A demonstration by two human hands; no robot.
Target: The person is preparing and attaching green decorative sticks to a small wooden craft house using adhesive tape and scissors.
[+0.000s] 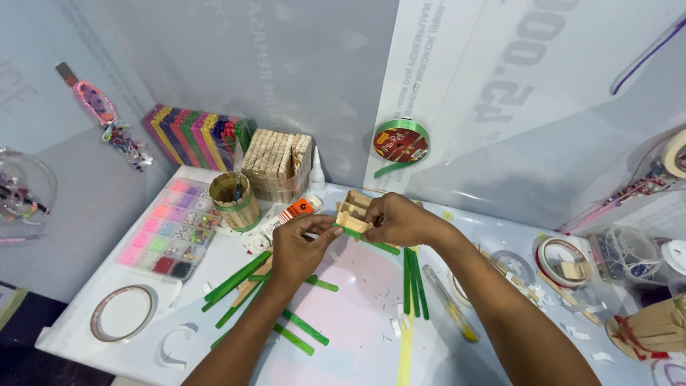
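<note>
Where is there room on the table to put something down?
One bare patch lies between the tape ring and the scattered green sticks. Another lies between the left hand and the upright green sticks. The right end near the tape roll is crowded, as is the back by the bead box.

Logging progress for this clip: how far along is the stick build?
Done: a small box of plain wooden sticks is already assembled. In hand: the right hand steadies it while the left hand sets a green stick against it. Left: more green sticks lie loose on the table.
</note>
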